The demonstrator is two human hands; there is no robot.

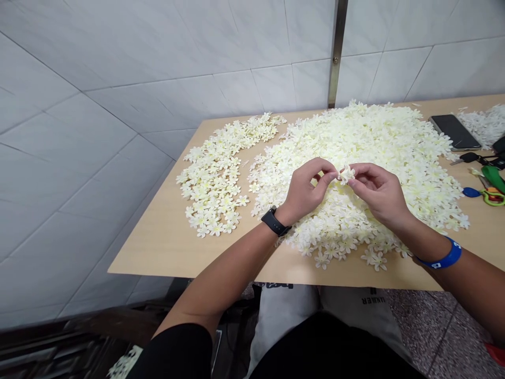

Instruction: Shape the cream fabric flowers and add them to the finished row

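Note:
Over a large heap of cream-white artificial flowers, my two hands meet at a small artificial flower. My left hand, with a black watch on the wrist, pinches at the flower's left side between thumb and forefinger. On the other side, the thumb and forefinger of my right hand grip the same flower. A blue band circles my right wrist. What lies right between the left fingertips is too small to make out clearly. To the left, a smaller curved pile of similar flowers rests on the brown tabletop.
At the right lie a black phone, keys, green-handled scissors and a heap of small white pieces. A tiled wall with a metal strip borders the table's back. More flowers sit low at the left.

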